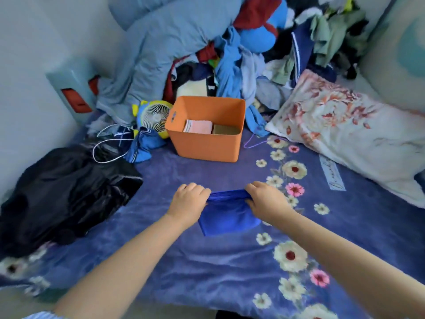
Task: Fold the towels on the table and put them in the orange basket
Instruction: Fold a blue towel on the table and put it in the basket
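Note:
A small royal-blue towel [227,217] hangs folded between my two hands just above the purple flowered blanket. My left hand [189,201] grips its upper left corner and my right hand [266,199] grips its upper right corner, fingers curled over the bunched top edge. Beyond them stands the orange basket [207,146], open at the top. Inside it lie a folded pink towel [200,126] and a folded brown towel [226,129] side by side.
A black garment [64,189] lies at the left. A small white fan [155,117] and a blue drawstring bag [142,143] sit left of the basket. A heap of clothes [230,54] rises behind it. A floral pillow [345,125] lies at the right.

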`<state>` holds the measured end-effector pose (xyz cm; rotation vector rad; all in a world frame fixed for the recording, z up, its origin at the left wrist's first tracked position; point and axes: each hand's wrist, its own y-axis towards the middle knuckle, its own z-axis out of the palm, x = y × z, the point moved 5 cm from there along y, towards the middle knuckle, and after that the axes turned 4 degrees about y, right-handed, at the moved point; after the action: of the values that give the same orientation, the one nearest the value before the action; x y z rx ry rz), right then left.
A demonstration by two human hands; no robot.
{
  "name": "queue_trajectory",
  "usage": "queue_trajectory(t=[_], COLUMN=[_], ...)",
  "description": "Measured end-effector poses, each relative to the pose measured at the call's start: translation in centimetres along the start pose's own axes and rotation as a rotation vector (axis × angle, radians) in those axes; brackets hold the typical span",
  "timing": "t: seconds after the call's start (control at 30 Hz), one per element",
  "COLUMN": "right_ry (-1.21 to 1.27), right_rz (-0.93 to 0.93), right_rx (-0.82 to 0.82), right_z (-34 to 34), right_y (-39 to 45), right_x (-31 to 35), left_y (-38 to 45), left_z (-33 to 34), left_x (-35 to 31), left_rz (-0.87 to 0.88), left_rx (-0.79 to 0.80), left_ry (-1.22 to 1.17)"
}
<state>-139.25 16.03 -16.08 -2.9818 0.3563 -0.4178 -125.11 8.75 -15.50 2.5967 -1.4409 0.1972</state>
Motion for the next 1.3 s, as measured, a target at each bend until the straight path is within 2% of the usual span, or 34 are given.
queue_trajectory(t=[0.17,0.37,0.43,0.63,0.9,1.0,1.1,1.17,1.2,1.3], right_ry=[0.036,0.107,0.128,0.218,0.297,0.344,0.390,0.323,0.223,-0.131], right_rz=[-0.050,-0.018,-0.022,0.000,0.170,0.233,0.247,0.209,0.174,0.089], right_rx=[-0.055,-0.087,-0.094,-0.096,-0.084,-0.143,-0.234,-0.163,-0.063,0.423], right_z=[-4.9,-9.3,-10.3,-12.3,-8.7,-6.3,-4.1,-1.1,0.9,8.1], right_y=[11.2,22.5,25.5,35.0,47.3,51.1,53.2,53.4,53.2,51.3], right_x=[-0.4,-2.3,-2.8,-5.2,-10.5,-12.8,-14.8,-15.7,-15.9,-15.8], left_y=[9.0,19.8,22.6,31.9,44.0,47.7,50.1,50.3,49.9,46.5], left_z=[-1.4,0.0,0.8,2.5,10.4,14.6,17.6,20.7,22.5,28.7], left_x=[7.7,15.3,17.1,21.5,25.7,26.5,26.4,25.8,25.3,21.8], left_rz=[-0.057,-0.048,-0.075,-0.111,-0.070,-0.070,-0.049,0.024,0.086,0.424], left_rx=[-0.050,0.050,0.088,0.061,0.157,0.208,0.169,0.172,0.202,0.485], left_ry=[0.038,0.062,0.016,-0.015,-0.057,-0.076,-0.072,-0.046,-0.036,-0.014])
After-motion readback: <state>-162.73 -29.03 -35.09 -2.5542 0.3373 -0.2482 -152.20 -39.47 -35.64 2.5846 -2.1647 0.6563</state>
